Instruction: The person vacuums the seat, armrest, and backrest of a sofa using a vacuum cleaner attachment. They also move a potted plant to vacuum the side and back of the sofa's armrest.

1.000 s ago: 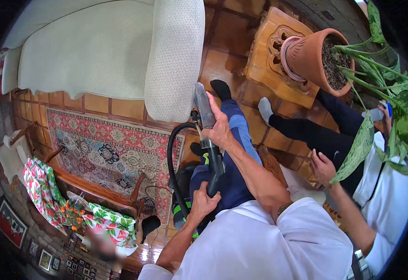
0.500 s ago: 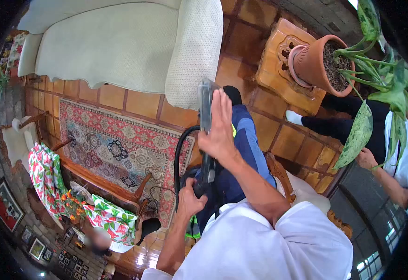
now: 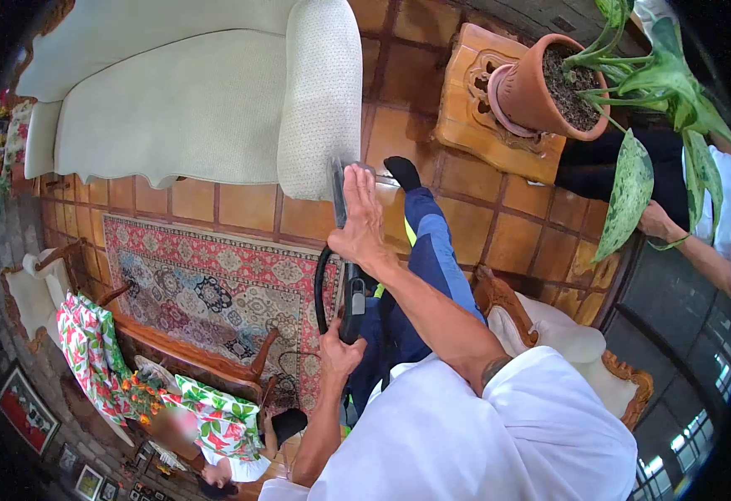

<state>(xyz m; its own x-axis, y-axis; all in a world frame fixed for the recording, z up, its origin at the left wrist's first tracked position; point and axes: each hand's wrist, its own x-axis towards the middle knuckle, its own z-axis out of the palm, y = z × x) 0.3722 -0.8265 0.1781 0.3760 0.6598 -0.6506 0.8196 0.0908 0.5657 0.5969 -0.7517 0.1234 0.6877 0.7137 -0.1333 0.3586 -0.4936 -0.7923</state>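
Note:
My left hand (image 3: 342, 351) is wrapped round the black handle of an upholstery cleaning wand (image 3: 354, 294). A black hose (image 3: 324, 280) curves off to its left. Farther up, my right hand (image 3: 360, 219) lies on the wand near its clear nozzle, fingers stretched out flat along it. The nozzle tip (image 3: 337, 174) meets the right-hand arm of the cream sofa (image 3: 319, 92). Just how the tip touches the fabric is hidden by my fingers.
A potted plant (image 3: 554, 92) stands on a carved wooden side table (image 3: 459, 104) at the right, beside a person's hand (image 3: 659, 222). A patterned rug (image 3: 207, 280) covers tiles at left. Another person (image 3: 236, 468) is at lower left. An armchair (image 3: 566, 334) stands right of my legs.
My view has shifted, so the sofa and table appear farther left. Both hands and the wand have drawn slightly back. My outstretched leg shows more, and the person at lower left is more visible.

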